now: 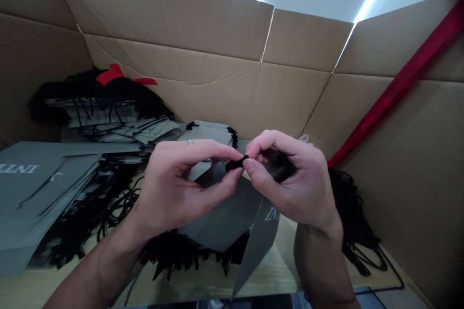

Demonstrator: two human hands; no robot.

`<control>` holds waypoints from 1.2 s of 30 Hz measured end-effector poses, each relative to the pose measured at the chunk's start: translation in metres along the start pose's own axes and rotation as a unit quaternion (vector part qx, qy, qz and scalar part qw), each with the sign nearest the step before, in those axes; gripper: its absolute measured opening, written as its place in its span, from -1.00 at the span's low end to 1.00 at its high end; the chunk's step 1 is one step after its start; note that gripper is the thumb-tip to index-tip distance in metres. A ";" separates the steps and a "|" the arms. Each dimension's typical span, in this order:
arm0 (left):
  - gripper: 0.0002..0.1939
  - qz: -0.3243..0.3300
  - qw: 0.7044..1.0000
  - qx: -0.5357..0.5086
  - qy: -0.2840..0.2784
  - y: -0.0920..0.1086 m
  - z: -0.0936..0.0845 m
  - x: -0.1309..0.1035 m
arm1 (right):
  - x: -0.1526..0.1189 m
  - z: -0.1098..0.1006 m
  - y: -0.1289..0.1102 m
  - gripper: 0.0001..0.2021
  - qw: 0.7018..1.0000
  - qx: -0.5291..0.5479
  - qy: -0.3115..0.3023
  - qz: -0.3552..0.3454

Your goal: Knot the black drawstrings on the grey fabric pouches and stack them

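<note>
In the middle of the head view my left hand (pixel 181 188) and my right hand (pixel 293 178) meet, thumb and forefinger of each pinched on a short black piece of cord or ribbon (pixel 234 164). A ring sits on a left finger. Below my right hand hangs a grey card or paper bag (pixel 259 246) with white letters, tilted; how it joins the black piece is hidden. Behind and beneath the hands lies a pile of similar grey pieces (pixel 217 217) with black fringe-like ends along its lower edge.
More grey printed pieces (pixel 21 202) are stacked at left, with black cords. Behind them stands a heap of black cords and cards (pixel 101 101) with a red strip on top. Black cord (pixel 351 217) lies at right. Cardboard walls (pixel 203 57) enclose the wooden table (pixel 282 280); a red band (pixel 398 81) slants along the right.
</note>
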State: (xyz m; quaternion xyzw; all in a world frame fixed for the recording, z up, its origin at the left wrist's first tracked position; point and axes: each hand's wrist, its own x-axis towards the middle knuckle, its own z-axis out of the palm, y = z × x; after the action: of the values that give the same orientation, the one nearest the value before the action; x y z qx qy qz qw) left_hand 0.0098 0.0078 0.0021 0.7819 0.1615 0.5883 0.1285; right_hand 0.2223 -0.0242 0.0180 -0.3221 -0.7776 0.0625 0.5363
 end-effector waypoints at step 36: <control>-0.91 -0.022 0.995 -0.002 -0.101 0.000 -0.014 0.006 | 0.000 0.000 0.005 -0.81 0.998 0.062 -0.010 -0.007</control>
State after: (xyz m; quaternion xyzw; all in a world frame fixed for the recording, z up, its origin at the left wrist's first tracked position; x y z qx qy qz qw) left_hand -0.0023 0.0105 0.0107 0.8335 0.1630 0.5035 0.1588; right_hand 0.2244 -0.0203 0.0159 -0.2826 -0.7795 0.1102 0.5481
